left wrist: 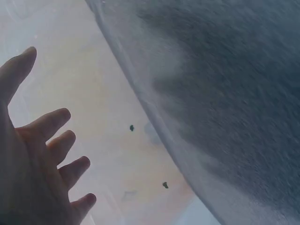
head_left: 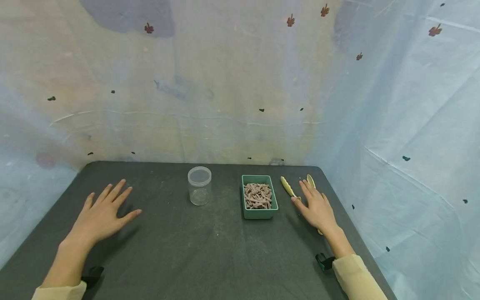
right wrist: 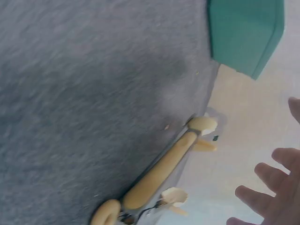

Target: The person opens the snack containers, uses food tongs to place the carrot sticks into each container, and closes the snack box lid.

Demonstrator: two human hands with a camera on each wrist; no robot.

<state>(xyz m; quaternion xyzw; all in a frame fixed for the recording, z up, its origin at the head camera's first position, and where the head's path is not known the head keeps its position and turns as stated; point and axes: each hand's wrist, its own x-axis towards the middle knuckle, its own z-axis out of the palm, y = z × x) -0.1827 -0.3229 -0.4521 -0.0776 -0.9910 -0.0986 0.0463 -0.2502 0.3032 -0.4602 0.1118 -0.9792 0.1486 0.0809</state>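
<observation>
My left hand [head_left: 99,216] hovers over the left of the table with its fingers spread, holding nothing. In the left wrist view the same fingers [left wrist: 49,125] are apart and slightly bent. My right hand [head_left: 318,212] is above a pair of yellow tongs [head_left: 287,186], hiding their middle in the head view. The tongs [right wrist: 161,176] lie on the table in the right wrist view, with a gap between them and the hand. Left of them stands a green rectangular tub [head_left: 259,214] holding many small brownish stick-shaped pieces [head_left: 258,196]. A clear lidded jar [head_left: 200,189] stands upright farther left.
A dark grey cloth covers the table [head_left: 187,254]. Patterned plastic sheeting [head_left: 225,83] hangs behind the far edge and along the right side. Black straps [head_left: 324,261] are around both wrists.
</observation>
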